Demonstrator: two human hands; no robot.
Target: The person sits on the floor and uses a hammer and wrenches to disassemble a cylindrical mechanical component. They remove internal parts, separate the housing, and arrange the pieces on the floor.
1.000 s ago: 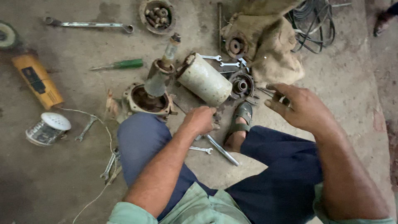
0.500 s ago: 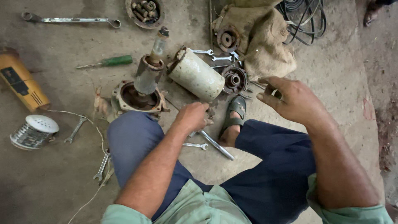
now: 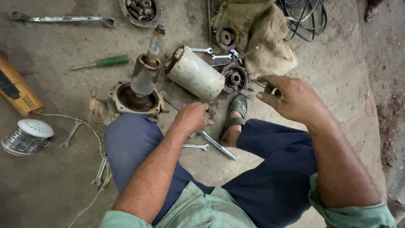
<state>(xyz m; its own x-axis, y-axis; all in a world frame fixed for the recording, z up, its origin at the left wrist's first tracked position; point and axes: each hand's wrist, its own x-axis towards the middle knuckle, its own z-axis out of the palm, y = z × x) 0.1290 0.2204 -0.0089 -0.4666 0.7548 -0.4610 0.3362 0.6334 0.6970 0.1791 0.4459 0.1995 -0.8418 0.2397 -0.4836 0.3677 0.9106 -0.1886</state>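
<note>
Closed left hand (image 3: 193,118) grips slim, shiny metal rod (image 3: 219,146).

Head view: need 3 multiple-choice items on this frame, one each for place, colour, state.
1. Where does the screwdriver lie?
A. left of the pale cylindrical housing
B. on the burlap sack
C. in the right hand

2. What colour is the screwdriver's handle?
A. red
B. green
C. yellow

3. How is the left hand?
A. flat and open on the floor
B. closed around a metal tool near the housing
C. raised with nothing in it

Answers:
1 A, it lies on the concrete left of the housing.
2 B, the handle is green.
3 B, the fingers are curled around a tool whose shaft runs out below the hand.
</note>
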